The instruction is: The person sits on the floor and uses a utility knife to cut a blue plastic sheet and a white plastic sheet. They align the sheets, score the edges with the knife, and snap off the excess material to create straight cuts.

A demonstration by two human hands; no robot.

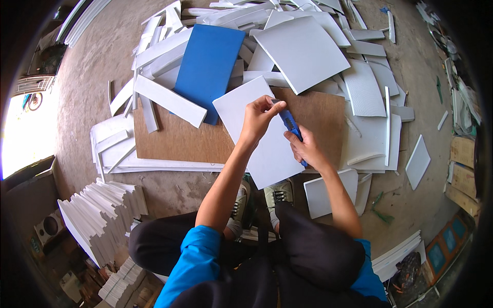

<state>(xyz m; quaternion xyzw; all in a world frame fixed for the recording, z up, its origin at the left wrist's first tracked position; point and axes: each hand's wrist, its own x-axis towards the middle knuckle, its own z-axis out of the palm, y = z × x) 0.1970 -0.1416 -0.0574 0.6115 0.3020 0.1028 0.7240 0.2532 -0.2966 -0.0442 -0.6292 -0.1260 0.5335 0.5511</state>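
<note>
A blue utility knife [288,122] slants between my hands, above a white rectangular panel [264,154]. My right hand [306,146] is wrapped round the knife's handle. At its upper end, my left hand [262,115] pinches the tip by the blade, thumb and fingers closed. The white panel lies tilted on a brown wooden board [179,141], its near corner reaching past the board's front edge toward my shoes. Left of it, a blue panel [210,66] rests partly on the board, with a narrow white strip [169,100] across its lower left side.
Beyond the board, white offcuts [231,18] are heaped, with a large white sheet [303,51] on top. A stack of white pieces [105,218] stands at my left. One loose white piece [418,161] lies on the floor at right, near cardboard boxes [462,156].
</note>
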